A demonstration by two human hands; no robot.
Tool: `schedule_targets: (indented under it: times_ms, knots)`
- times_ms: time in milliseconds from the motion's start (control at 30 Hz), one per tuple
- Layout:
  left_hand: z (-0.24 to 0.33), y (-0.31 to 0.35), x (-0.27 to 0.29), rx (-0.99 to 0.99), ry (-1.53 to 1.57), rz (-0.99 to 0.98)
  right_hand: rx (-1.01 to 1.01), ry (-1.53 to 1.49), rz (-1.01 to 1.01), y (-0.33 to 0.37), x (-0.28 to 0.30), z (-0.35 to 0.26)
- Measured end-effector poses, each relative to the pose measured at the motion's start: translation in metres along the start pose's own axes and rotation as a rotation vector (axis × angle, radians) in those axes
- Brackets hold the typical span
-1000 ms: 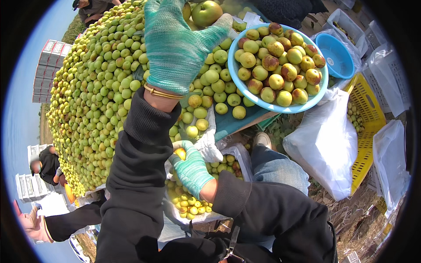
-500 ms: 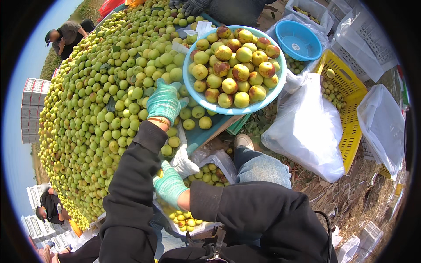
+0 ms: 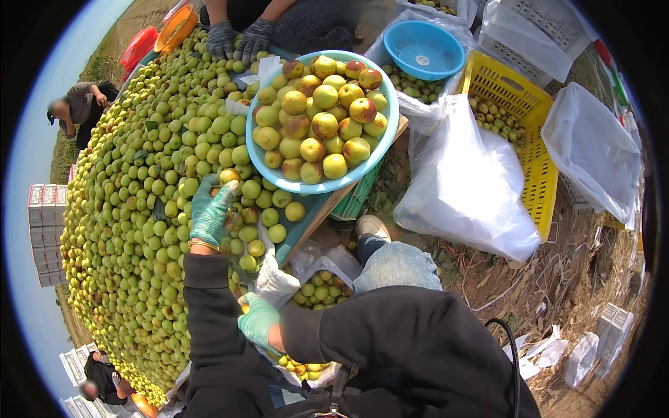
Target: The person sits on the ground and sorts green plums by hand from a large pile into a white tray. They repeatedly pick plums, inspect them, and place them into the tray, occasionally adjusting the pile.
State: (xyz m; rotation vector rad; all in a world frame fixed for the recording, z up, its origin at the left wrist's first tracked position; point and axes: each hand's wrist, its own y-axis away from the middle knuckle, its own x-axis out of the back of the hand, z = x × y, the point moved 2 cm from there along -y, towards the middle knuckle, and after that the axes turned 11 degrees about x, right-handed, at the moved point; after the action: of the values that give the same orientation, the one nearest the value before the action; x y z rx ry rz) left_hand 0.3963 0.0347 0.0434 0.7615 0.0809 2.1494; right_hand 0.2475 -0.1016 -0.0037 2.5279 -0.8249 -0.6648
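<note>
On the fruit heap (image 3: pixel 132 230), the left hand (image 3: pixel 211 212) grasps a yellow-green fruit (image 3: pixel 229 176).
The right hand (image 3: pixel 258 322) grips a white bag's (image 3: pixel 275 282) rim; a blue basin (image 3: pixel 268 164) holds riper fruit.

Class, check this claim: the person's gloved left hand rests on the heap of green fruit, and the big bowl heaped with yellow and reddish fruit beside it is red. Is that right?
Not quite: the bowl is light blue, not red, as the head view shows. The rest holds: the gloved left hand rests on the heap of green fruit, and the bowl beside it is heaped with yellow and reddish fruit.
</note>
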Motion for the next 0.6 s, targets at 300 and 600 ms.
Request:
schedule_targets:
  times_ms: [300, 600]
  knots:
    - [0.174, 0.047, 0.006, -0.962, -0.281, 0.153, -0.156, -0.700, -0.048, -0.017, -0.014, 0.015]
    - [0.100, 0.014, 0.036, -0.507, 0.178, 0.049, -0.063, -0.313, 0.053, -0.001, 0.015, -0.019]
